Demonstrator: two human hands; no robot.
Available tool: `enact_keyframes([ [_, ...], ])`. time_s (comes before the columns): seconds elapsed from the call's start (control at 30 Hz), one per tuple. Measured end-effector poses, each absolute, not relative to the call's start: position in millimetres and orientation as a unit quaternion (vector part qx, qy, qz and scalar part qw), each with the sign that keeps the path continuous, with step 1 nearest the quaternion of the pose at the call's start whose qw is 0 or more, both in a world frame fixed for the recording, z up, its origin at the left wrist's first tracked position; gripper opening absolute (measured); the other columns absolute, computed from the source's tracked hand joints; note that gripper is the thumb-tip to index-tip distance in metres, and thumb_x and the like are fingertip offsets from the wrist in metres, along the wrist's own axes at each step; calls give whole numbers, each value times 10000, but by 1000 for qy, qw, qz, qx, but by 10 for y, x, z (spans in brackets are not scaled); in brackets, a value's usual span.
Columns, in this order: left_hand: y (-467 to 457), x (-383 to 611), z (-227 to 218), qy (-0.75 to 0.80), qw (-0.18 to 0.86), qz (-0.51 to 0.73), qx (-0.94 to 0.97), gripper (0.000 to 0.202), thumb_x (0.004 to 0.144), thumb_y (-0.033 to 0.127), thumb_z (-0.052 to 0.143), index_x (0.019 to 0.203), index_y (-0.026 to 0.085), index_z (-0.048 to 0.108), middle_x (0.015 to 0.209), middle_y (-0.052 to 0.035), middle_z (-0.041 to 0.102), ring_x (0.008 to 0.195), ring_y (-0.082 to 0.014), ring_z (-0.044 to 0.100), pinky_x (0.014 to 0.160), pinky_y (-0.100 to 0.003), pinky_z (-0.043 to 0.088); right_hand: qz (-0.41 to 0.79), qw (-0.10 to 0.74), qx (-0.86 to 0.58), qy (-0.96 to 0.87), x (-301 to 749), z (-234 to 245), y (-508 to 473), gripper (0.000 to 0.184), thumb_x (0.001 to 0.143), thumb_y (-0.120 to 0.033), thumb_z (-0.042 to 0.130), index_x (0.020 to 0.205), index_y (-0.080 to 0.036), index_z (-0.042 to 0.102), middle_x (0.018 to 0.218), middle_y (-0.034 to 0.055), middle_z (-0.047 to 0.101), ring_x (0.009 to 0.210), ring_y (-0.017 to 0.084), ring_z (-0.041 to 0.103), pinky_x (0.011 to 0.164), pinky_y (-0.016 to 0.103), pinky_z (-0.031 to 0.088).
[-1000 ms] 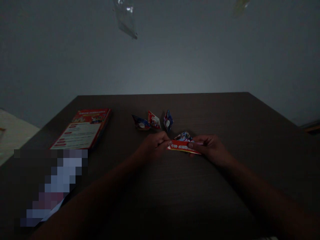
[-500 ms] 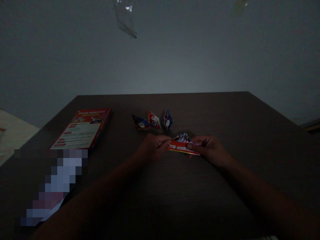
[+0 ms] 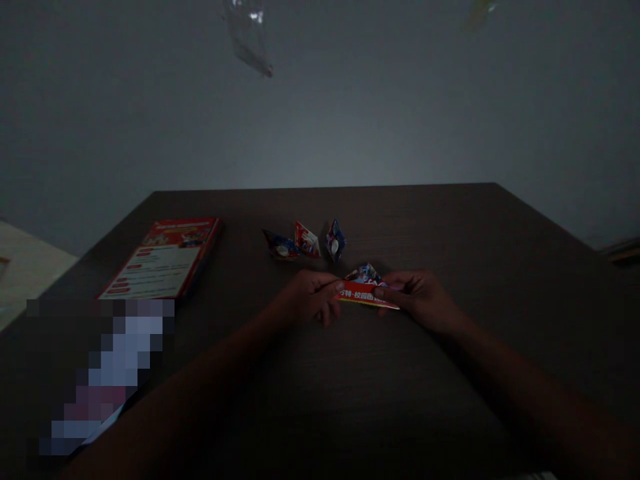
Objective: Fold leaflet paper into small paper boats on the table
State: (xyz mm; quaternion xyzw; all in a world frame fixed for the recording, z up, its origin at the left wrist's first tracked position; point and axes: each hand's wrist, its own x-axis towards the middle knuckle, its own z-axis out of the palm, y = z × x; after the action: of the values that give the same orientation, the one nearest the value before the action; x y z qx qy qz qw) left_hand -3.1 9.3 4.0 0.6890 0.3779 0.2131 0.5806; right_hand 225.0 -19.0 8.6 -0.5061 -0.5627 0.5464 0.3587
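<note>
The left hand (image 3: 311, 295) pinched the left end of a red folded paper (image 3: 362, 293), and the right hand (image 3: 423, 299) gripped its right end, holding it between both sets of fingers. Beyond the left fingers, three small folded pieces (image 3: 307, 241) sat on the bench (image 3: 425, 227); well left lay printed sheets (image 3: 159, 261).

2 hands (image 3: 310, 297) (image 3: 425, 297) | folded papers (image 3: 363, 293) (image 3: 281, 248) (image 3: 307, 240) (image 3: 335, 241) — 4 | 1 leaflet stack (image 3: 163, 260) | 1 table (image 3: 425, 227)
</note>
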Motion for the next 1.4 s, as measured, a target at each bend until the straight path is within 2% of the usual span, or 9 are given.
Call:
enact_keyframes([
  [0.23,109,-10,-11,337,627,211,670,329,897,409,427,928,107,554,753,-85,703,462,-121,636,417,-179,427,524,352,-507,-587,2227,48,-201,295,711,-407,694,861,-154,692,746,42,720,563,126,643,513,209,469],
  [0.37,90,18,34,356,627,252,645,315,894,406,427,916,109,530,656,-58,689,425,-129,625,392,-179,417,517,414,-513,-546,2218,58,-185,413,661,-400,739,982,-152,664,777,50,725,557,128,644,528,225,480],
  [0.5,66,34,85,376,630,290,614,286,886,409,433,868,130,494,516,-7,637,367,-146,599,340,-181,401,510,451,-531,-504,2212,101,-183,372,638,-389,761,903,-137,688,694,50,716,571,141,644,550,238,489],
  [0.67,47,18,91,364,647,293,602,306,880,436,442,862,135,492,491,-3,625,354,-145,586,340,-187,409,492,468,-548,-488,2201,123,-203,337,637,-390,764,872,-153,720,644,46,706,583,159,644,553,260,494],
  [0.8,74,-13,54,315,696,248,595,325,861,403,508,955,94,545,715,-102,707,526,-167,667,483,-235,498,462,454,-555,-522,2211,146,-214,285,672,-374,742,866,-165,739,614,36,698,561,148,629,537,254,480],
  [0.93,66,30,24,278,760,210,549,328,814,342,596,996,71,574,1003,-196,681,674,-201,696,621,-309,543,443,427,-541,-573,2202,157,-233,226,711,-335,712,865,-173,746,596,22,688,543,133,612,534,246,475],
  [1.23,-41,175,27,301,779,245,492,341,854,327,535,1057,53,553,947,-214,691,538,-200,674,475,-290,533,393,399,-479,-676,2163,88,-285,261,803,-361,616,970,-191,722,644,11,671,509,111,560,492,229,442],
  [1.33,-24,151,37,309,785,248,476,319,847,311,533,1036,55,552,888,-196,704,478,-196,654,418,-280,507,362,395,-458,-709,2181,128,-306,274,845,-382,561,983,-202,715,670,17,657,578,127,575,554,243,454],
  [1.4,-9,123,41,305,787,243,478,322,848,321,528,1024,54,556,877,-192,707,466,-190,648,406,-270,494,393,412,-451,-687,2197,142,-296,327,878,-420,496,883,-190,729,693,33,662,653,144,600,639,262,473],
])
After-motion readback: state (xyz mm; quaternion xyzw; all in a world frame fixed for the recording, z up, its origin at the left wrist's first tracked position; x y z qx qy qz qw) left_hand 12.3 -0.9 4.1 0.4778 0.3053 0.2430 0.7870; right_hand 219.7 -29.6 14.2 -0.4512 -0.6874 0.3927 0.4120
